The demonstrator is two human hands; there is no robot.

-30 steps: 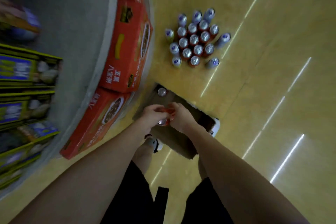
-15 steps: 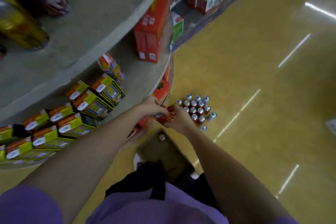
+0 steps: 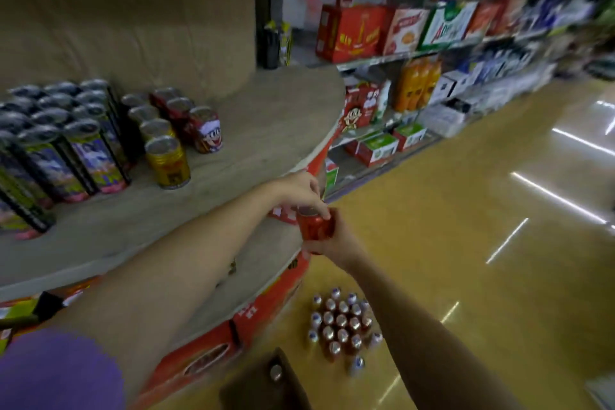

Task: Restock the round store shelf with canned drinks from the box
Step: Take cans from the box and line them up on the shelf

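Both my hands hold one red can (image 3: 312, 227) just off the front edge of the round shelf (image 3: 253, 130). My left hand (image 3: 296, 191) pinches its top rim from above. My right hand (image 3: 336, 240) grips its body from below and the right. On the shelf stand red cartoon cans (image 3: 208, 130), gold cans (image 3: 168, 161) and tall dark cans (image 3: 83, 146) in rows. The brown cardboard box (image 3: 263, 383) lies on the floor below, with one can (image 3: 276, 372) showing inside.
A cluster of several small cans (image 3: 341, 323) stands on the yellow floor beside the box. Red cartons (image 3: 266, 306) line the shelf's lower tier. A long wall shelf (image 3: 432, 53) with boxed goods runs along the back right. Open floor lies to the right.
The hands have lifted the red can from the box on the floor up to the level of the round shelf's edge. My view has swung up from the floor to the shelf.
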